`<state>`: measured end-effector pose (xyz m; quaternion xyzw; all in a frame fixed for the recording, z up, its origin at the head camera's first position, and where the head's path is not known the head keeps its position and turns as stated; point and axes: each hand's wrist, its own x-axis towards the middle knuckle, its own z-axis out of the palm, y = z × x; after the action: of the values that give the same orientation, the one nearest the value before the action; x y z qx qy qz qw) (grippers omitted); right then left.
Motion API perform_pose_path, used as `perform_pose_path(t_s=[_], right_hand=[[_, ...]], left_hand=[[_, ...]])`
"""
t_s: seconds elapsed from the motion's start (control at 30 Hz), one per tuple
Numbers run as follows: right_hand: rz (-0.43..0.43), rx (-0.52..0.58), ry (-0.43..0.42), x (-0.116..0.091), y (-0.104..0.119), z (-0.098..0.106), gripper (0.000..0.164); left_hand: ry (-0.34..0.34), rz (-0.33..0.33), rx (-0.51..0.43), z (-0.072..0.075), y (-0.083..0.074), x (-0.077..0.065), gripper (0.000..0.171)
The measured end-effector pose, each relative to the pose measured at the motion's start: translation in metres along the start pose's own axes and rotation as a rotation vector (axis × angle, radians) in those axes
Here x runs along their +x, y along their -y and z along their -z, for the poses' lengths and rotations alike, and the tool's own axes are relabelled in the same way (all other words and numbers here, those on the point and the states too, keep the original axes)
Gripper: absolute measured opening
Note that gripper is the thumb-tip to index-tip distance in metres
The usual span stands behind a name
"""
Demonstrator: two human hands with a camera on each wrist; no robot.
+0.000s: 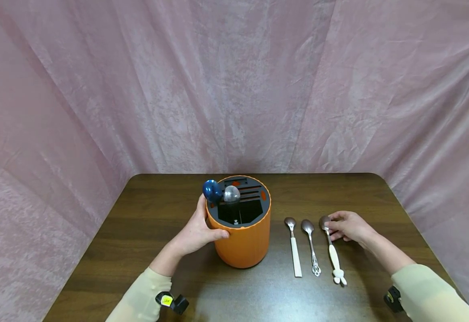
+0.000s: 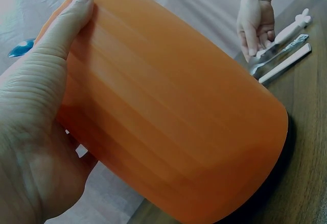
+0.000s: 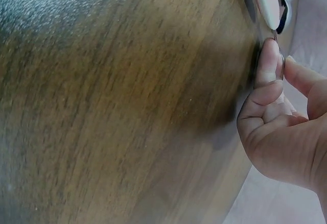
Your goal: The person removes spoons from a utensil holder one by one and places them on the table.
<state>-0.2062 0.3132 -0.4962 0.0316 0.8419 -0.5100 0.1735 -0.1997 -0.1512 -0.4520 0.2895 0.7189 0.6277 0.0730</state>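
Note:
My left hand (image 1: 197, 230) grips the side of an orange cylindrical utensil holder (image 1: 243, 248), the thumb along its near wall below the rim. Out of the holder's dark slotted top rise a blue spoon (image 1: 212, 191) and a silver spoon (image 1: 232, 194), bowls up. To the right, my right hand (image 1: 348, 226) pinches a spoon with a white rabbit-shaped handle (image 1: 334, 257) close to its bowl. In the right wrist view its thumb and finger meet around the metal, and the bowl is mostly hidden. The handle points toward the table's near side.
Left of the rabbit spoon lie a silver spoon with an ornate openwork handle (image 1: 312, 250) and a spoon with a plain white handle (image 1: 296, 257), roughly side by side. All are on a dark wooden table (image 1: 137, 232). Pink curtains (image 1: 234, 89) hang behind the table's far edge.

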Motion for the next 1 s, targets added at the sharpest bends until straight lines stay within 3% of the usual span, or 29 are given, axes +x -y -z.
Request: perform_pose_path(t_s=[0.5,1.0], right_hand=[[0.016,-0.032,-0.029,0.001,-0.003,0.000,0.049],[0.009,-0.018,-0.074,-0.004,-0.004,0.011,0.048]], left_hand=[[0.015,-0.046,-0.009,-0.001,-0.002,0.001,0.116],[0.001,-0.026,0.006,-0.001,-0.001,0.000,0.117]])
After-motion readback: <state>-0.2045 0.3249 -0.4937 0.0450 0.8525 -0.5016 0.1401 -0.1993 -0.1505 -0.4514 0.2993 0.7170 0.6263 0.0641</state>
